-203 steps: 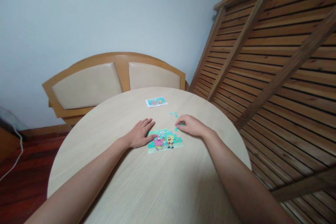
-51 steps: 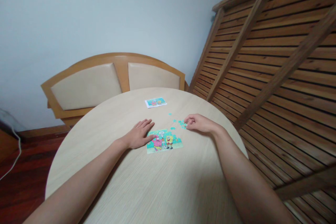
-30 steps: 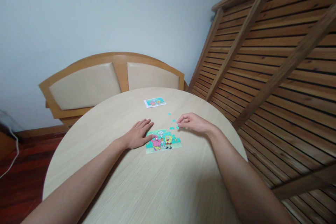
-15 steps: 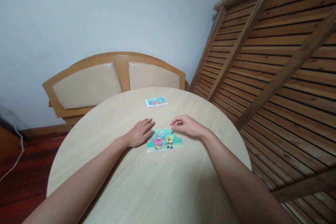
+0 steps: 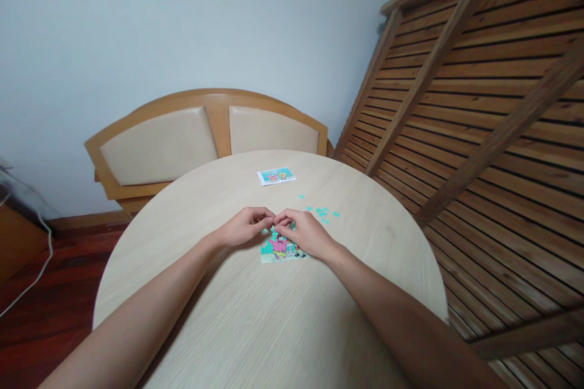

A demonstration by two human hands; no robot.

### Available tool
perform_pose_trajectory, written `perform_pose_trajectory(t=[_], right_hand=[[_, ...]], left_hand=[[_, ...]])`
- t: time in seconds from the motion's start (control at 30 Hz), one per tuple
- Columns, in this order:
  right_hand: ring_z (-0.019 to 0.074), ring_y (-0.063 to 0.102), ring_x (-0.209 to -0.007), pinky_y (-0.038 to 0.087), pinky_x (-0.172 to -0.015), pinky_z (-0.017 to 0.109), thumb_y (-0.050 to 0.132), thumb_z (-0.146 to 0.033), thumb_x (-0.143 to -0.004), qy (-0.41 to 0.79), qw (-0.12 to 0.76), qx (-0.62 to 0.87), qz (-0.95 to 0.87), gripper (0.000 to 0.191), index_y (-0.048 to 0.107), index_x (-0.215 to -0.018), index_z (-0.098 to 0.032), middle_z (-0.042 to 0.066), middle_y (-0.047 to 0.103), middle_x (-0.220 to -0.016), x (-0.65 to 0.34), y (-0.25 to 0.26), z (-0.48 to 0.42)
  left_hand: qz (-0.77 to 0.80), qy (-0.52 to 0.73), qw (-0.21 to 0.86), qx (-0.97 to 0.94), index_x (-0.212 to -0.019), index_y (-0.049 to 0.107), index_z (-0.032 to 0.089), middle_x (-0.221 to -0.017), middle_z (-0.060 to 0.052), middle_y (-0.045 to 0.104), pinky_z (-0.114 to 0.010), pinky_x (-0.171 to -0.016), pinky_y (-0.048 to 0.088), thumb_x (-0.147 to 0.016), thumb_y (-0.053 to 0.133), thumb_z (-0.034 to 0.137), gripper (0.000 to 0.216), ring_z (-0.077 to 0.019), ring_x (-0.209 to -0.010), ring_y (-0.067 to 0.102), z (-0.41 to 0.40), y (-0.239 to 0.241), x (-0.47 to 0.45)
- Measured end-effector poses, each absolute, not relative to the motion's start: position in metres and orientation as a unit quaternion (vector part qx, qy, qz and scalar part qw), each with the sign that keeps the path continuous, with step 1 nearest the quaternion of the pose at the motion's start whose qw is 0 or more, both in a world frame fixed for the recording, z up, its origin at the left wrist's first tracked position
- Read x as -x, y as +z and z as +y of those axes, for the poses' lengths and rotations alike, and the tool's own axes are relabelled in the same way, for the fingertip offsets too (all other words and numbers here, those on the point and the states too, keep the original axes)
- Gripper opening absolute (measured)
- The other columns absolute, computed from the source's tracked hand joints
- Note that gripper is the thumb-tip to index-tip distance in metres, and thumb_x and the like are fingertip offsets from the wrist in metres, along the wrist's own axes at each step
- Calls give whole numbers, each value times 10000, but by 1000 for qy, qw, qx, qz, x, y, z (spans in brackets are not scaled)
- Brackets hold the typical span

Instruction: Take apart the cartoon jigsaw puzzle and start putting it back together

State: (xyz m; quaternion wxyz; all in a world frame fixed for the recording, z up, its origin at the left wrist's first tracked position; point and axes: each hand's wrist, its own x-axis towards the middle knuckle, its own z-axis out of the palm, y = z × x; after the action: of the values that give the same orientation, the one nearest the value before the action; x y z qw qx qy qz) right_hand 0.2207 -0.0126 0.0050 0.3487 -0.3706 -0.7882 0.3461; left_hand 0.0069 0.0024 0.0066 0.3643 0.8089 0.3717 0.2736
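A small cartoon jigsaw puzzle [image 5: 278, 249] lies on the round light-wood table [image 5: 255, 316]. My left hand [image 5: 244, 228] and my right hand [image 5: 303, 234] meet over its top edge, fingertips pinched together and touching. My right hand covers the puzzle's right half. Something teal shows between the fingertips, too small to name. Several loose teal puzzle pieces [image 5: 323, 213] lie just right of my right hand.
A small reference picture card [image 5: 276, 175] lies farther back on the table. A wooden bench with two beige cushions [image 5: 205, 140] stands behind the table against the pale wall. A slatted wooden frame [image 5: 479, 103] leans close on the right. A cable [image 5: 31, 261] trails on the dark floor, left.
My right hand moved left from the loose pieces onto the puzzle. My left hand, flat before, has curled into a pinch that meets the right fingertips.
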Motion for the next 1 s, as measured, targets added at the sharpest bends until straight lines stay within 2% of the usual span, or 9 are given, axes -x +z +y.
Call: perform_pose_trajectory(t=[0.23, 0.37, 0.5, 0.63, 1.0], right_hand=[[173, 712, -819, 509, -739, 262, 681, -255, -845, 342, 373, 398, -765, 104, 677, -925, -189, 38, 749, -848, -214, -5, -12], [173, 711, -853, 515, -768, 272, 666, -246, -857, 338, 351, 392, -781, 112, 682, -951, -188, 47, 755, -897, -214, -7, -10], [186, 686, -924, 500, -846, 307, 691, -228, -832, 274, 322, 369, -828, 186, 695, -1016, -199, 52, 748, -982, -218, -7, -8], [201, 661, -946, 477, -854, 322, 731, -230, -802, 239, 297, 364, -850, 238, 704, -1037, -202, 57, 741, -999, -221, -8, -8], [193, 634, -926, 451, -878, 318, 724, -233, -833, 199, 265, 335, -882, 107, 742, -928, -188, 63, 729, -949, -219, -5, -11]], left_hand=[[380, 270, 395, -792, -897, 722, 107, -765, -51, 696, -233, -626, 425, -882, 608, 399, 313, -117, -652, 553, 6, 1, -3], [387, 240, 363, -813, -926, 729, 120, -773, -41, 702, -221, -616, 412, -896, 592, 383, 299, -111, -648, 540, 6, 3, 0], [383, 218, 347, -828, -956, 735, 128, -788, -38, 709, -217, -601, 398, -918, 569, 397, 319, -114, -643, 537, 6, 3, 3], [379, 205, 341, -836, -995, 738, 130, -775, -33, 704, -218, -577, 377, -932, 555, 420, 349, -116, -625, 531, 7, 2, 4], [362, 207, 215, -883, -920, 764, 177, -833, -54, 707, -249, -688, 448, -937, 558, 341, 264, -148, -725, 604, 8, 2, 3]])
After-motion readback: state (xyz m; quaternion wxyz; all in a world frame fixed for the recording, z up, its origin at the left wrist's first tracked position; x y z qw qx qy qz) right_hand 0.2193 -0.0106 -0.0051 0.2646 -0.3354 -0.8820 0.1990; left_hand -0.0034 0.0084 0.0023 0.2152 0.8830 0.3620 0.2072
